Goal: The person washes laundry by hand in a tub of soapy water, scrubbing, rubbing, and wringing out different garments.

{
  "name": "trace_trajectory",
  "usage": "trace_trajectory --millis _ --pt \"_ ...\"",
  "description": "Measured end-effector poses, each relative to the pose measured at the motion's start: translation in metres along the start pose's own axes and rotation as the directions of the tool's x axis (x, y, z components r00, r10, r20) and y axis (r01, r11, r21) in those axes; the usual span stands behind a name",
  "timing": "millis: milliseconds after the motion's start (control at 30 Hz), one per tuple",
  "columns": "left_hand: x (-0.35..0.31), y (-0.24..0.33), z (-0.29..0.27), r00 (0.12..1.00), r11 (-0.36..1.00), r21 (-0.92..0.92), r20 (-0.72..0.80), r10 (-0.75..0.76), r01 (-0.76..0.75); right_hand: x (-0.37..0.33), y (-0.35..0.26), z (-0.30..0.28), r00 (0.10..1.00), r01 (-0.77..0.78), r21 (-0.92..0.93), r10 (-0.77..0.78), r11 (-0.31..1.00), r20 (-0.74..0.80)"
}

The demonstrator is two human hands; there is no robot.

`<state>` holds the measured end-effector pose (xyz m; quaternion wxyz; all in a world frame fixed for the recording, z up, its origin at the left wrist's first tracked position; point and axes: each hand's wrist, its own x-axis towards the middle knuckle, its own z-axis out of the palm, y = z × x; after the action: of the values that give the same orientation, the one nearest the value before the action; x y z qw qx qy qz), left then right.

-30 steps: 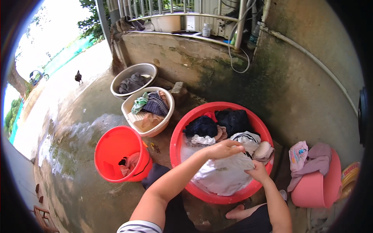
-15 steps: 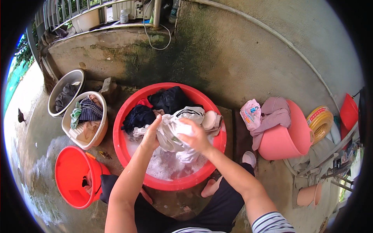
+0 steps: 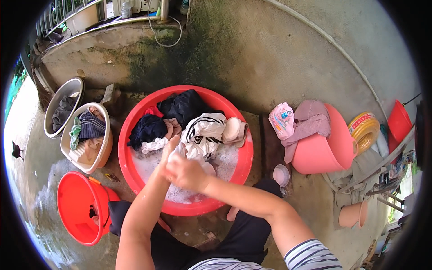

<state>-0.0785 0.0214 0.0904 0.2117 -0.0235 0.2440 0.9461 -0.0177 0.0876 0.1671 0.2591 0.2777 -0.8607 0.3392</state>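
Observation:
A wide red tub (image 3: 124,144) of sudsy water stands before me, heaped with wet clothes. Over its near left part my left hand (image 3: 168,152) and my right hand (image 3: 186,173) come together on a white garment (image 3: 180,149). The right one is closed in a fist, and it partly covers the left fingers. Just beyond lies white cloth with black stripes (image 3: 206,127); whether it joins the held piece I cannot tell. Dark navy clothes (image 3: 148,129), a black garment (image 3: 186,107) and a pale beige piece (image 3: 235,131) rest around it.
To the left are a metal basin (image 3: 50,121), a cream basin of clothes (image 3: 108,146) and a red bucket (image 3: 67,202). On the right a pink tub (image 3: 319,157) has a mauve garment (image 3: 311,121) over its rim, near a yellow hose coil (image 3: 365,130). A concrete wall (image 3: 270,58) runs behind.
My right hand has moved left and toward me, closing beside my left hand. The white garment has gone from spread between them to bunched, and the striped cloth shows more. The view has shifted slightly.

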Motion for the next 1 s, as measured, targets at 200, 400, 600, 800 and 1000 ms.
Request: trace_trajectory --millis 200,400,600,800,1000 --pt "-0.011 -0.019 0.049 0.805 0.827 0.367 -0.571 -0.16 0.425 0.008 0.096 -0.012 0.828 -0.558 -0.101 0.561 0.823 -0.003" --pt "-0.004 0.022 0.016 0.889 0.914 0.286 -0.436 -0.142 0.287 0.008 0.01 0.005 0.959 -0.273 0.122 0.28 0.954 -0.044" --pt "-0.008 -0.008 0.041 0.81 0.779 0.378 -0.523 -0.267 0.501 0.009 0.092 -0.009 0.877 -0.446 -0.008 0.435 0.895 -0.202" --pt "0.004 0.066 0.033 0.938 0.292 0.957 -0.097 0.334 -0.005 0.025 0.077 -0.024 0.714 -0.569 0.642 0.696 0.514 0.076" --pt "-0.007 0.042 -0.057 0.995 -0.332 0.943 0.054 0.085 -0.023 0.05 0.047 -0.083 0.613 -0.5 0.864 0.729 0.061 0.303"
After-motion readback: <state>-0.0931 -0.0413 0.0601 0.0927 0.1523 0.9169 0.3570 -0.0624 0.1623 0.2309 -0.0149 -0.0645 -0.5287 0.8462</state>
